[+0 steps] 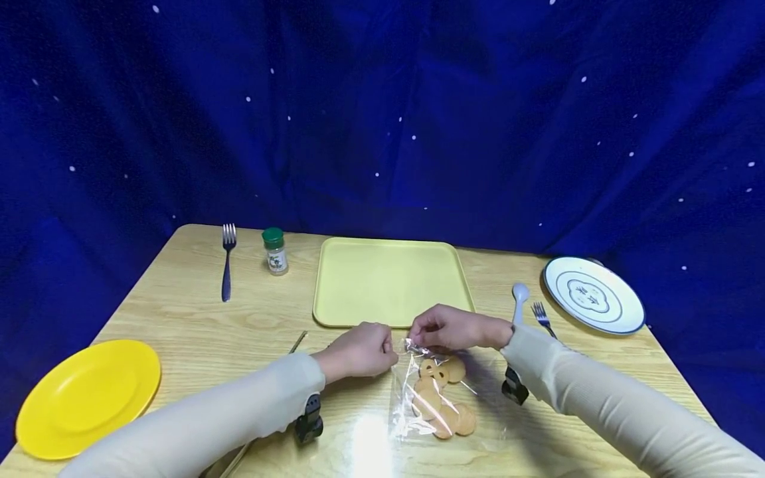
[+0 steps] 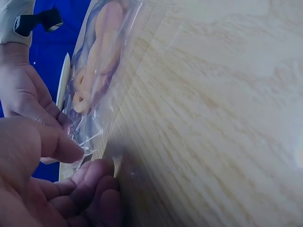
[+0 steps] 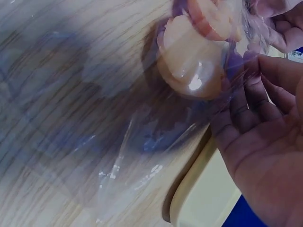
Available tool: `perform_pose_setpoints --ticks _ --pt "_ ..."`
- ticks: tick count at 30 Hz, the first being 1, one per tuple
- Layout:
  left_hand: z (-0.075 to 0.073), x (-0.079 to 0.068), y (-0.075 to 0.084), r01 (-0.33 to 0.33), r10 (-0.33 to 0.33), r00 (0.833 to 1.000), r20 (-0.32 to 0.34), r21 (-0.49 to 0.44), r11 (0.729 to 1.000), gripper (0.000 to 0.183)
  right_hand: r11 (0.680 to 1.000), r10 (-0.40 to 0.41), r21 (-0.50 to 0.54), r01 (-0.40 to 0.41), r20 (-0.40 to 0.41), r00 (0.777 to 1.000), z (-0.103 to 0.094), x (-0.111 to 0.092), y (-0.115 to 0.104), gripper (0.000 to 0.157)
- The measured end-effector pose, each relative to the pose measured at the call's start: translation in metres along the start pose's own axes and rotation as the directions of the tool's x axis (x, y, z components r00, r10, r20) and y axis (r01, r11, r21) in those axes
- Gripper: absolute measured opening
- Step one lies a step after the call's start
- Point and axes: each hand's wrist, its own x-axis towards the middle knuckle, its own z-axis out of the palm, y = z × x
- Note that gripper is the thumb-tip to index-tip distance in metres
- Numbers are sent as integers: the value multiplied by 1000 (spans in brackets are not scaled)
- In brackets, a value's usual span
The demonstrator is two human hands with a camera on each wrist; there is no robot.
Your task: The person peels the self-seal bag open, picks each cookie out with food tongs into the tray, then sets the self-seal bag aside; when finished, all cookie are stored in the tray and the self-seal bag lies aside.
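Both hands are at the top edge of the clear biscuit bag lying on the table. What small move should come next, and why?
Probably pull the two hands apart to open the bag's mouth. The left hand and right hand both pinch the top edge of the clear bag, which lies flat on the table with the biscuits inside, just before the light yellow tray.

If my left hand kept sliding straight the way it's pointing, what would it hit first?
Probably the right hand, just across the mouth of the clear cookie bag that the left hand pinches; depth is unclear.
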Motion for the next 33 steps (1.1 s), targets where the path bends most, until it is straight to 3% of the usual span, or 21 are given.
perform_pose_setpoints --ticks 4,9,19,22,25,27,33 --pt "-1 -2 -2 12 -12 1000 -20 -2 1000 34 1000 -2 14 2 9 1000 1 -1 1 18" --pt "-1 -2 -6 -3 2 999 -53 -18 1000 32 1000 -1 21 0 16 1000 1 -1 2 18" --pt "-4 -4 -13 11 -19 999 -31 -252 968 27 999 -25 -27 25 8 1000 -1 -2 0 18" --pt "-4 -8 -6 72 -79 997 -28 -193 979 39 999 -35 -23 36 13 999 -1 -1 -1 18" --pt "0 -13 2 135 -136 991 -15 -71 988 50 999 -45 -13 45 16 999 0 -1 0 18" --pt "2 -14 7 157 -158 987 -3 -24 987 49 999 -51 -12 51 16 999 0 -1 0 18" --pt "5 -13 7 144 -143 989 21 -47 988 42 999 -39 1 39 10 999 1 -3 1 19"
